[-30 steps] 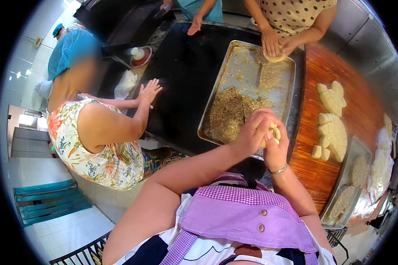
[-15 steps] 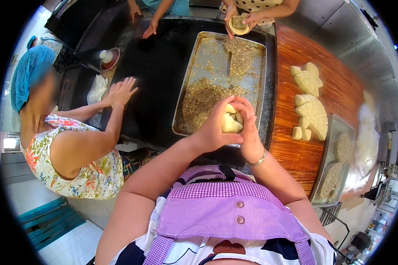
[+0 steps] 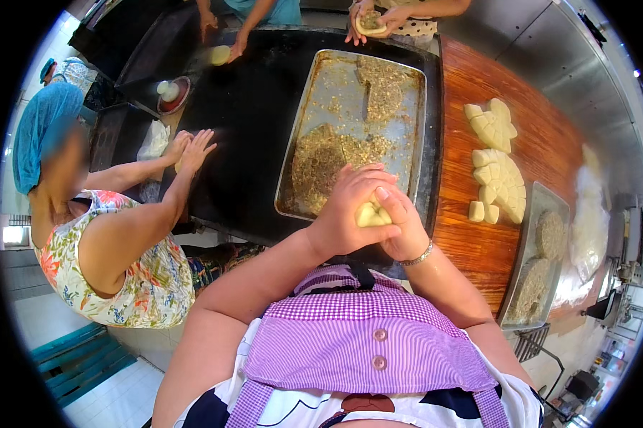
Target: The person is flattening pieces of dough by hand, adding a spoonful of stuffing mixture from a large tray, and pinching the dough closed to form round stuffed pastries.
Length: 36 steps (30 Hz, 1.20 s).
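Between my two palms sits a pale yellow ball of dough (image 3: 371,215), pinched together at its top. My left hand (image 3: 344,212) wraps round its left side, with the thumb across the near face. My right hand (image 3: 405,227) closes over the other side, its fingers meeting those of the left. Much of the dough is hidden by the fingers. Both hands are above the near edge of a metal tray (image 3: 298,153), which holds a brown, crumbly nut filling (image 3: 320,160).
Cut dough pieces (image 3: 498,178) lie on the wooden tabletop (image 3: 471,250) at the right, by a smaller tray (image 3: 515,314) of filling mounds. A co-worker (image 3: 136,250) presses hands together at the left. Across the black table (image 3: 254,135), others handle dough.
My fingers have closed further over the dough, covering more of it. The left co-worker's palms shift. Across the table, a pale dough round now shows by one person's hand.
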Motion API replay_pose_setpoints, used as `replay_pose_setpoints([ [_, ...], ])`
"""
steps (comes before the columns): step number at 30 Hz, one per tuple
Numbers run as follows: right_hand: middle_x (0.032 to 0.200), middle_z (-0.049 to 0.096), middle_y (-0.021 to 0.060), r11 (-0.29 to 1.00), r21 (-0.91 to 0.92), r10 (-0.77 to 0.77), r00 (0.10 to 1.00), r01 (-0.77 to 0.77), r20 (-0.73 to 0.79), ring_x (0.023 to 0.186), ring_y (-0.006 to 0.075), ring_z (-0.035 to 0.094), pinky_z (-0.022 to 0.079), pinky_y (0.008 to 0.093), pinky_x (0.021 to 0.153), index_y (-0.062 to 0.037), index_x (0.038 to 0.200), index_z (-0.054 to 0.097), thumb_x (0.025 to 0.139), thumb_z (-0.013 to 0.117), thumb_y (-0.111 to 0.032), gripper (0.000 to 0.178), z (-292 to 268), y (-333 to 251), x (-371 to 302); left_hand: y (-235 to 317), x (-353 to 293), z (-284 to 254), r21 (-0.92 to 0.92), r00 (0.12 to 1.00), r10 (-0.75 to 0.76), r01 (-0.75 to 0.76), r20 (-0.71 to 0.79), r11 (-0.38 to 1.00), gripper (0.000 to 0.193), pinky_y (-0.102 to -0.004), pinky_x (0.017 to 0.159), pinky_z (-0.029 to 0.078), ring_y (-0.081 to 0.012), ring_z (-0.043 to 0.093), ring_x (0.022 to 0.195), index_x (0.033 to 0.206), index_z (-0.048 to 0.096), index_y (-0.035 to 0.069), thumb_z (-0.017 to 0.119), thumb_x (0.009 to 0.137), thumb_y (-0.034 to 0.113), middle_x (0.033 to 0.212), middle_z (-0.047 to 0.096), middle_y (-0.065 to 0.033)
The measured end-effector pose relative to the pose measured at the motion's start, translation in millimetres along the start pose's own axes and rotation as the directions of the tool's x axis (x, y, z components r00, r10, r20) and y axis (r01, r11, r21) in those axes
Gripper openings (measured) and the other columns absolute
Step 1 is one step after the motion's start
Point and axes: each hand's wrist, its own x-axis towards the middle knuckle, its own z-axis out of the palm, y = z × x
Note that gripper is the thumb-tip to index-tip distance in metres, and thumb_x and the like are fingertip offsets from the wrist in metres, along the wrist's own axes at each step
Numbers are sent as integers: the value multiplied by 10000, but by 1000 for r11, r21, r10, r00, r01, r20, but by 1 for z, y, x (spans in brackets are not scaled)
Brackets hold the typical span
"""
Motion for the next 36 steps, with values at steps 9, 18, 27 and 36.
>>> replay_pose_setpoints([
  [9,1098,658,132,917,224,324,944,-329,61,873,236,708,614,309,575,-78,1288,504,951,273,-729,769,4,-19,-11,0,1,-18,44,970,223,-228,95,973,372,-552,1156,172,-356,493,1303,1171,631,25,532,894,254,1204,637,-150],
  [18,1130,634,123,992,96,92,982,-76,-165,988,185,641,535,290,838,-29,1225,552,1052,269,-537,607,7,19,26,-12,-1,-5,44,996,-19,23,-85,999,415,-524,1146,235,-389,490,1288,1219,582,12,646,910,281,1252,590,-184],
  [27,1195,642,152,787,411,468,879,-460,88,1055,274,658,563,415,905,-62,1247,557,1008,344,-609,633,-3,-6,43,-30,1,-22,59,962,271,-270,-16,961,452,-493,1054,362,-354,614,1116,1197,597,-16,521,981,374,1155,652,-170],
  [36,1310,540,133,977,213,25,989,7,-147,1200,203,541,439,332,1047,-34,1405,405,1079,325,-381,483,26,32,65,-50,-3,-12,81,945,60,-36,-321,996,334,-422,988,438,-344,578,1113,1245,522,-12,448,1017,221,1194,596,-207],
])
